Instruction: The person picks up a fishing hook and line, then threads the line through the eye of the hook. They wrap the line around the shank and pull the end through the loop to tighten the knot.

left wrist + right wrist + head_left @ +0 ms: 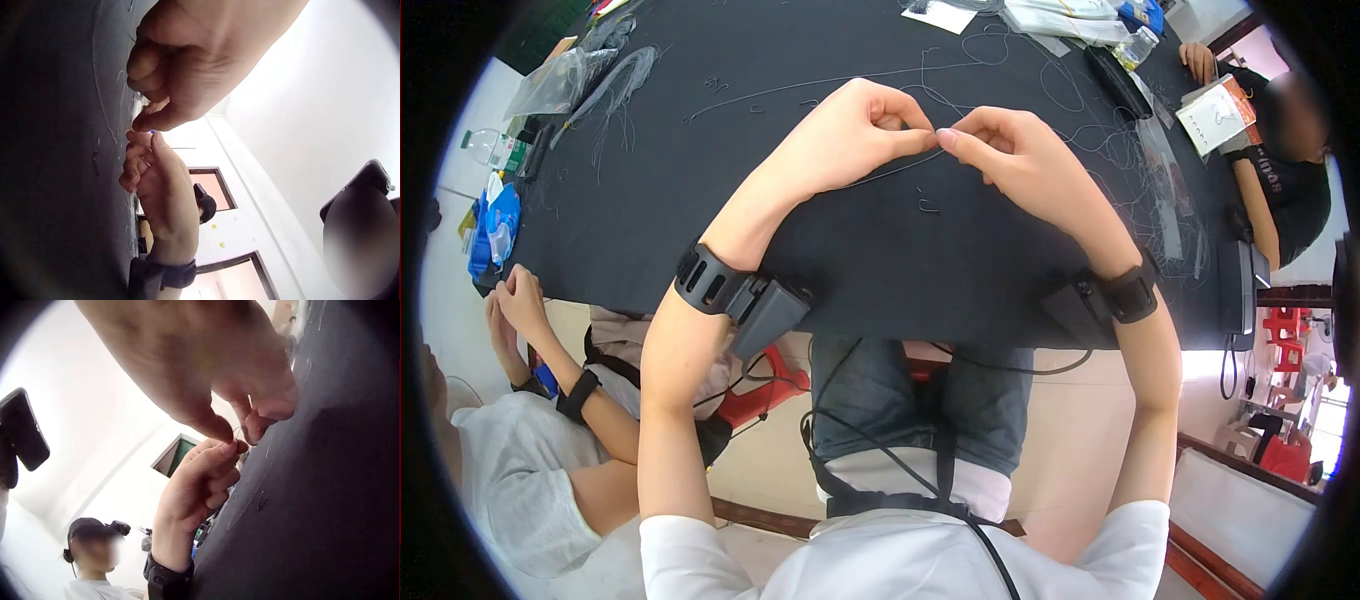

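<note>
The black table (pixel 880 270) was the biggest thing in front of me, and the seated worker (pixel 900 550) had the six o'clock side of it. A second person (pixel 530 470) in a pale shirt sat round at eight o'clock, a third person (pixel 1295 220) in a dark one at three.

Above the table's middle, the worker's left hand (pixel 855 132) and right hand (pixel 1022 165) met fingertip to fingertip. The left one was pinching a thin line (pixel 237 429) between thumb and fingers; the right one had its thumb and fingers closed on that same line, which curved up in a small arc where the tips came together.

A clear plastic bag (pixel 550 88) lay at ten o'clock, a booklet (pixel 1220 118) at two, beside the third person. A green-labelled bottle (pixel 492 150) showed at nine, and a small jar (pixel 1135 48) at one. Smallest of all, a few dark hooks (pixel 928 208) lay on the cloth-dark surface, the nearest just on the six o'clock side of the joined fingers.
</note>
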A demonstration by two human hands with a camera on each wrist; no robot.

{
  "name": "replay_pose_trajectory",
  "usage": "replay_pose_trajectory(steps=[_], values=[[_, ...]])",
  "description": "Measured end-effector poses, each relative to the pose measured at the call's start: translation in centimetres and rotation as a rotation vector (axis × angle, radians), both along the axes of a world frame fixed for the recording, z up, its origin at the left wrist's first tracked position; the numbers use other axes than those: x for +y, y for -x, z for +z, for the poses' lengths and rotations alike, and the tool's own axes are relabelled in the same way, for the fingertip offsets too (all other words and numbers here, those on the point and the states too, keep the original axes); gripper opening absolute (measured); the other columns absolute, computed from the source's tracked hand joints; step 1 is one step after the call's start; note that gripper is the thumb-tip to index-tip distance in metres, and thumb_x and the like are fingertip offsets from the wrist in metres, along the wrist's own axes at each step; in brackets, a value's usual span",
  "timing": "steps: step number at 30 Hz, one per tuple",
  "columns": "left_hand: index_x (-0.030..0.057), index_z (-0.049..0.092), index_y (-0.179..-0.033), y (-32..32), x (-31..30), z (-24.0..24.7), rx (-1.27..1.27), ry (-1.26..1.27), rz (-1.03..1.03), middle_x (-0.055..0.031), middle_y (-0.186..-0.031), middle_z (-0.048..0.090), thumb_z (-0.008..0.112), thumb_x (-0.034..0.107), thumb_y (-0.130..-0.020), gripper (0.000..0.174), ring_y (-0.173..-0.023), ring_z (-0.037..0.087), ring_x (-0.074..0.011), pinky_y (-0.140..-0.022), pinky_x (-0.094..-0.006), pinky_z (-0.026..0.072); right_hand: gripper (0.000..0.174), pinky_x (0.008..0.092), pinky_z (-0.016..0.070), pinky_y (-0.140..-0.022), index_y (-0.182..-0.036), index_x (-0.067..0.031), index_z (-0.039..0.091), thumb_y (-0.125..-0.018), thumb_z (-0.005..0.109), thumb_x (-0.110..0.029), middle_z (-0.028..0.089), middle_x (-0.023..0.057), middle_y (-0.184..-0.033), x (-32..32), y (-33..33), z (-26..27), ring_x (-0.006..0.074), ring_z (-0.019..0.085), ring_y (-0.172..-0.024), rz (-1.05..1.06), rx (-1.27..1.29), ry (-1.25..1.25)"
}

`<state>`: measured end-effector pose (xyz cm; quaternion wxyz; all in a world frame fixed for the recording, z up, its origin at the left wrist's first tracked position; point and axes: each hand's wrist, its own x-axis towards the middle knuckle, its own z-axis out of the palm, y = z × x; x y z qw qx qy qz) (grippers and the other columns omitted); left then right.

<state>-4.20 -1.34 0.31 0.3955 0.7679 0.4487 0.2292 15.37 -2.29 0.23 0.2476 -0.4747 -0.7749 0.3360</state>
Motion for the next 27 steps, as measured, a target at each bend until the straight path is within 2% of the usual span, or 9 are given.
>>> replay_pose_trajectory(steps=[5,10,13,19,22,25,27], values=[[0.0018,0.064,-0.086,0.2,0.2,-0.2,-0.017,-0.026,-0.019,-0.0004,-0.066,0.057,0.059,0.018,-0.081,0.017,-0.060,0.048,-0.0053,-0.057,-0.0202,0.0388,0.026,0.0241,0.0441,-0.059,-0.087,0.0011,0.064,-0.081,0.054,-0.022,0.060,0.0065,-0.071,0.1,0.2,0.0,0.0116,0.055,-0.064,0.011,0.160,0.163],[0.0011,0.062,-0.081,0.2,0.2,-0.6,-0.071,-0.025,-0.067,0.0022,-0.062,0.051,0.057,0.015,-0.081,0.014,-0.057,0.044,-0.0042,-0.055,-0.0204,0.0369,0.023,0.0223,0.0427,-0.058,-0.086,0.0004,0.063,-0.081,0.054,-0.020,0.058,0.0038,-0.069,0.1,0.0,-0.3,0.0090,0.052,-0.062,0.036,0.187,0.153],[0.0011,0.062,-0.085,0.3,0.4,-0.5,-0.023,0.022,-0.082,0.0003,-0.066,0.055,0.058,0.016,-0.081,0.016,-0.061,0.049,-0.0057,-0.059,-0.0213,0.0407,0.022,0.0218,0.0422,-0.057,-0.086,0.0002,0.063,-0.081,0.054,-0.020,0.058,0.0037,-0.069,0.0,-0.2,-0.4,0.0088,0.052,-0.062,0.041,0.189,0.158],[0.0009,0.062,-0.097,0.0,-0.1,-0.3,-0.078,-0.012,-0.119,-0.0067,-0.084,0.065,0.059,0.019,-0.082,0.024,-0.081,0.059,-0.0112,-0.075,-0.0249,0.0466,0.023,0.0219,0.0414,-0.056,-0.084,0.0002,0.064,-0.081,0.054,-0.020,0.057,0.0039,-0.067,-0.2,-0.7,-0.4,0.0092,0.051,-0.061,0.027,0.198,0.157],[0.0008,0.062,-0.098,-0.1,-0.1,-0.3,-0.085,0.018,-0.148,-0.0074,-0.087,0.065,0.059,0.017,-0.082,0.023,-0.083,0.060,-0.0118,-0.075,-0.0243,0.0468,0.023,0.0219,0.0412,-0.055,-0.084,0.0002,0.064,-0.081,0.055,-0.021,0.057,0.0039,-0.067,-0.3,-0.6,-0.4,0.0092,0.051,-0.060,0.031,0.198,0.155],[0.0009,0.065,-0.090,-0.2,0.1,-1.0,-0.193,0.020,-0.121,-0.0063,-0.072,0.064,0.060,0.020,-0.080,0.022,-0.067,0.059,-0.0104,-0.064,-0.0218,0.0459,0.023,0.0220,0.0409,-0.055,-0.084,0.0001,0.064,-0.080,0.055,-0.021,0.057,0.0039,-0.067,-0.5,-0.4,-0.2,0.0090,0.051,-0.060,0.016,0.205,0.181],[0.0005,0.064,-0.091,-0.1,0.2,-0.8,-0.168,0.030,-0.131,-0.0056,-0.077,0.064,0.059,0.015,-0.081,0.019,-0.072,0.059,-0.0102,-0.067,-0.0216,0.0461,0.023,0.0220,0.0407,-0.054,-0.084,0.0001,0.064,-0.079,0.055,-0.021,0.057,0.0037,-0.067,-0.6,-0.4,-0.2,0.0088,0.051,-0.060,0.010,0.213,0.200]])
